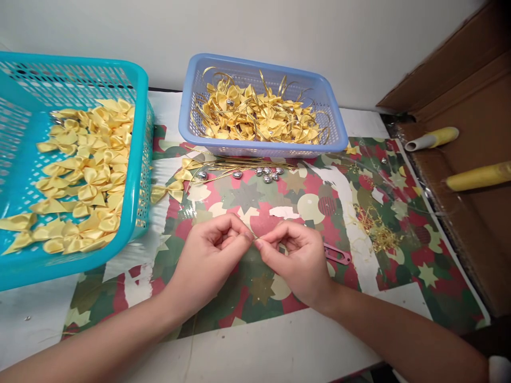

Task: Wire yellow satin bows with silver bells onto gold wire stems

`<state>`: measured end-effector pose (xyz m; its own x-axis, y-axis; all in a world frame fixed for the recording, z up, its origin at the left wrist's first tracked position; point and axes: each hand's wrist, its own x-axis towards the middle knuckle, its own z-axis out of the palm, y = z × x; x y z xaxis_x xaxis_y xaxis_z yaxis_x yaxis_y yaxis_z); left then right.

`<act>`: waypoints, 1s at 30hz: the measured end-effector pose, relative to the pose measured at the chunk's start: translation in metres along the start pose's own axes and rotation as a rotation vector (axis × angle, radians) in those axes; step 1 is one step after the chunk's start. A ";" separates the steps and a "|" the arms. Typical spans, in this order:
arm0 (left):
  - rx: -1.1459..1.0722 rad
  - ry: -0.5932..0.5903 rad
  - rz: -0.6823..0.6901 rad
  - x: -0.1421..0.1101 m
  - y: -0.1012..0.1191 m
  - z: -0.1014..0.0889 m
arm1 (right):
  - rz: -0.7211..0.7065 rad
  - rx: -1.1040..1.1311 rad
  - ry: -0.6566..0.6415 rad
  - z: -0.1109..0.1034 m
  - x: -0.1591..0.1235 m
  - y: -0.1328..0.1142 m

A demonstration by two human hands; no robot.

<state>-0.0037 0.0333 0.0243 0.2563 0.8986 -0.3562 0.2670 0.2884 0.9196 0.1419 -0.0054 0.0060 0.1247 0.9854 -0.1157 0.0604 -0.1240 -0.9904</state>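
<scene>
Mid-frame, the left hand and right hand pinch a fine strand between fingertips, this piece seemingly unfinished, with wired, beaded bows apparently done at upper centre and plain bows left to do at left.

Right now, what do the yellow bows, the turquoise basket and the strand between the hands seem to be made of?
Yellow bows: probably satin ribbon, from the soft sheen on their folds.
Turquoise basket: likely moulded plastic, smooth and glossy, with regular perforations.
Thin strand: perhaps thread or fine wire; too small here to tell material or finish.
</scene>
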 end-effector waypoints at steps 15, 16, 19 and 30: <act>-0.001 -0.007 -0.005 0.000 0.000 0.000 | 0.024 0.018 0.010 0.000 0.000 -0.001; -0.001 -0.007 -0.006 0.000 0.000 0.001 | 0.023 0.018 0.011 0.001 0.000 -0.001; 0.003 -0.003 -0.004 0.001 0.000 0.001 | 0.023 0.012 0.015 0.001 0.000 0.000; 0.005 0.008 -0.006 -0.001 0.000 0.000 | 0.050 0.056 0.032 0.000 0.001 -0.002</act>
<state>-0.0044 0.0320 0.0245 0.2471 0.8995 -0.3603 0.2734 0.2920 0.9165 0.1416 -0.0045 0.0073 0.1580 0.9738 -0.1637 -0.0025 -0.1654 -0.9862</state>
